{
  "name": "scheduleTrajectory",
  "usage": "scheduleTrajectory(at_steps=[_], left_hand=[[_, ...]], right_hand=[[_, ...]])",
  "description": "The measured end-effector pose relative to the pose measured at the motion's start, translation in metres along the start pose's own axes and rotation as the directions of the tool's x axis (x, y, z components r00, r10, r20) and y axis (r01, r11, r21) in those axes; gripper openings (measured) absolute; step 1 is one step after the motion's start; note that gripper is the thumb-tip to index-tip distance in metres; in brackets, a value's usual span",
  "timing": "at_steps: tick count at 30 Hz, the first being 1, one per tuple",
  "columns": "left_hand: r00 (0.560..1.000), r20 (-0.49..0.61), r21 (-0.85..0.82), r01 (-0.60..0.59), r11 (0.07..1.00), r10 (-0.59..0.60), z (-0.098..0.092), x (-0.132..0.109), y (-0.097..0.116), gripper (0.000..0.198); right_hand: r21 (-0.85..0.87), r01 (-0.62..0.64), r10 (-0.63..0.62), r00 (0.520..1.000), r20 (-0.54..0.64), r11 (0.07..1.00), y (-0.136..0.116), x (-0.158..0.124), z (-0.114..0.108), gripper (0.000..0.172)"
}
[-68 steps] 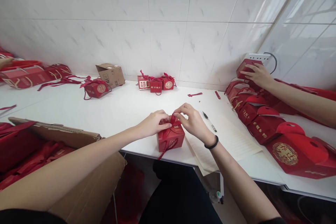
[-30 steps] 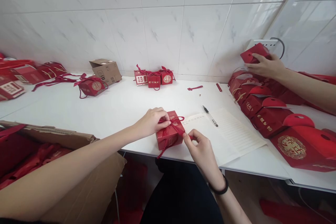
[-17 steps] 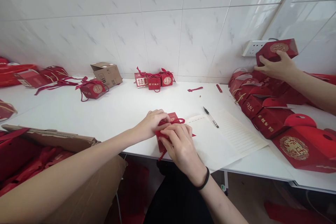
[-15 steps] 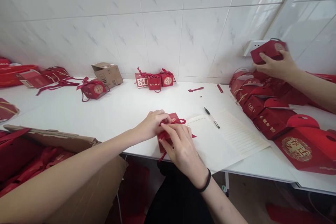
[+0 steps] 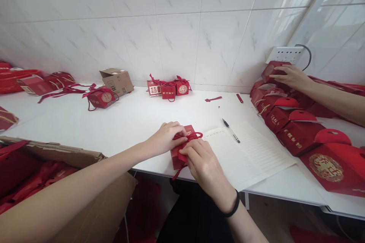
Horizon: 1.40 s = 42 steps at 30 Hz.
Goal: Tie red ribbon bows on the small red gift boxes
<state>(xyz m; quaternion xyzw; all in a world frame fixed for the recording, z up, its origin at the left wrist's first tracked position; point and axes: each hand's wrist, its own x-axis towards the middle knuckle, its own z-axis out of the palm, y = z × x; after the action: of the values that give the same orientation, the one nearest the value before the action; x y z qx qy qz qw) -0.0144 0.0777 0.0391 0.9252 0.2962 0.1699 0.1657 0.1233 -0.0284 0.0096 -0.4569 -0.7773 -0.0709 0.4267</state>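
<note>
Red box [image 5: 175, 159], one — lower centre of the frame, by the near edge of the tabletop [image 5: 137, 117]. Ribbon [image 5: 197, 135], looped on top: left hand [image 5: 167, 135] pinching it, right hand [image 5: 204, 161] pinching just below. Likely hazards: slack left pinch loosening the loop — hard tug tipping the box.

— What is held by the left hand [image 5: 166, 136]?
— A red ribbon [image 5: 197, 135] is pinched between its thumb and fingers, over the top of a small red box [image 5: 188, 130] near the front edge of the table [image 5: 139, 121].
— And by the right hand [image 5: 203, 163]?
— The same ribbon is gripped at its fingertips; a black band [image 5: 235, 205] is worn on the wrist.
— What is seen to the right?
— Sheets of paper [image 5: 242, 163] are laid out with a pen [image 5: 231, 131]; beyond, another box [image 5: 268, 71] is grasped by a co-worker's hand [image 5: 291, 77] at the far end of a row of red boxes [image 5: 293, 137].
</note>
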Motion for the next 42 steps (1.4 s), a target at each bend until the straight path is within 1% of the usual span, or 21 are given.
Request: scheduleTrajectory(at_steps=[2, 5, 8, 12, 15, 18, 21, 23, 24, 26, 27, 28, 29, 30, 31, 32, 33, 34, 35, 39, 42], left_hand=[[1.000, 0.001, 0.008, 0.008, 1.000, -0.008, 0.000, 0.000, 0.001, 0.018], [1.000, 0.007, 0.016, 0.021, 1.000, -0.021, 0.001, -0.001, 0.002, 0.021], [1.000, 0.001, 0.011, 0.017, 1.000, -0.017, 0.002, -0.002, 0.003, 0.022], [1.000, 0.002, 0.001, 0.025, 1.000, -0.025, 0.003, -0.003, 0.004, 0.019], [0.999, 0.000, -0.002, 0.040, 0.999, -0.040, 0.003, -0.002, 0.006, 0.018], [0.999, 0.000, 0.001, 0.049, 0.999, -0.049, 0.003, -0.001, 0.007, 0.014], [0.999, -0.003, 0.009, 0.048, 0.999, -0.048, 0.003, 0.000, 0.006, 0.013], [0.999, -0.004, 0.013, 0.033, 0.999, -0.033, 0.003, -0.001, 0.005, 0.015], [1.000, -0.001, 0.018, 0.020, 1.000, -0.020, 0.002, -0.001, 0.005, 0.016], [1.000, 0.001, 0.039, -0.011, 0.999, 0.011, 0.001, -0.002, 0.006, 0.018], [1.000, 0.000, 0.055, -0.026, 0.998, 0.026, 0.001, -0.003, 0.006, 0.018], [0.999, -0.002, 0.073, -0.040, 0.997, 0.040, 0.000, -0.003, 0.007, 0.018], [0.999, -0.006, 0.089, -0.052, 0.995, 0.053, 0.000, -0.004, 0.008, 0.018], [0.998, -0.010, 0.102, -0.062, 0.993, 0.063, -0.001, -0.004, 0.008, 0.018], [0.997, -0.012, 0.111, -0.069, 0.991, 0.071, -0.001, -0.004, 0.009, 0.017], [0.997, -0.012, 0.115, -0.076, 0.990, 0.077, -0.002, -0.004, 0.009, 0.017], [0.997, -0.011, 0.114, -0.079, 0.990, 0.080, -0.002, -0.004, 0.009, 0.017], [0.997, -0.011, 0.111, -0.078, 0.991, 0.079, -0.002, -0.004, 0.009, 0.016], [0.997, -0.011, 0.105, -0.074, 0.992, 0.076, -0.003, -0.004, 0.009, 0.016], [0.999, -0.008, 0.089, -0.047, 0.995, 0.048, -0.002, -0.004, 0.009, 0.012], [0.999, 0.007, 0.095, -0.044, 0.994, 0.044, -0.002, -0.004, 0.009, 0.014]], right_hand=[[-0.069, 0.047, -0.049, 0.999, -0.024, 0.996, -0.002, 0.000, 0.001, 0.021], [-0.138, 0.098, -0.100, 0.995, -0.005, 0.986, -0.009, -0.001, 0.003, 0.023], [-0.172, 0.135, -0.135, 0.991, 0.014, 0.976, -0.015, -0.001, 0.002, 0.025], [-0.203, 0.155, -0.153, 0.988, 0.026, 0.967, -0.018, -0.002, 0.001, 0.027], [-0.192, 0.156, -0.160, 0.987, -0.005, 0.969, -0.020, -0.003, 0.005, 0.029], [-0.137, 0.168, -0.177, 0.983, -0.056, 0.976, -0.028, -0.005, 0.014, 0.029], [-0.056, 0.158, -0.161, 0.985, -0.059, 0.986, -0.035, -0.005, 0.016, 0.023], [0.049, 0.102, -0.100, 0.994, -0.038, 0.994, -0.031, -0.003, 0.009, 0.019], [0.099, 0.049, -0.046, 0.998, -0.034, 0.994, -0.026, -0.001, 0.003, 0.022], [0.134, -0.114, 0.125, 0.989, -0.075, 0.984, -0.009, 0.001, -0.010, 0.028], [0.106, -0.226, 0.239, 0.963, -0.126, 0.968, 0.002, 0.002, -0.015, 0.029], [0.062, -0.344, 0.350, 0.925, -0.151, 0.937, 0.014, 0.003, -0.020, 0.033], [0.027, -0.453, 0.453, 0.884, -0.119, 0.891, 0.024, 0.003, -0.023, 0.038], [0.015, -0.545, 0.545, 0.837, -0.046, 0.838, 0.034, 0.002, -0.025, 0.044], [0.022, -0.614, 0.612, 0.789, 0.061, 0.789, 0.041, 0.001, -0.026, 0.048], [0.050, -0.663, 0.647, 0.743, 0.173, 0.747, 0.046, -0.001, -0.026, 0.050], [0.096, -0.694, 0.655, 0.709, 0.260, 0.713, 0.048, -0.002, -0.025, 0.050], [0.150, -0.712, 0.649, 0.693, 0.315, 0.686, 0.049, -0.004, -0.024, 0.049], [0.206, -0.717, 0.640, 0.691, 0.334, 0.666, 0.047, -0.005, -0.023, 0.046], [0.357, -0.691, 0.624, 0.722, 0.299, 0.628, 0.034, -0.009, -0.022, 0.040], [0.337, -0.677, 0.590, 0.735, 0.333, 0.654, 0.027, -0.015, -0.027, 0.037]])
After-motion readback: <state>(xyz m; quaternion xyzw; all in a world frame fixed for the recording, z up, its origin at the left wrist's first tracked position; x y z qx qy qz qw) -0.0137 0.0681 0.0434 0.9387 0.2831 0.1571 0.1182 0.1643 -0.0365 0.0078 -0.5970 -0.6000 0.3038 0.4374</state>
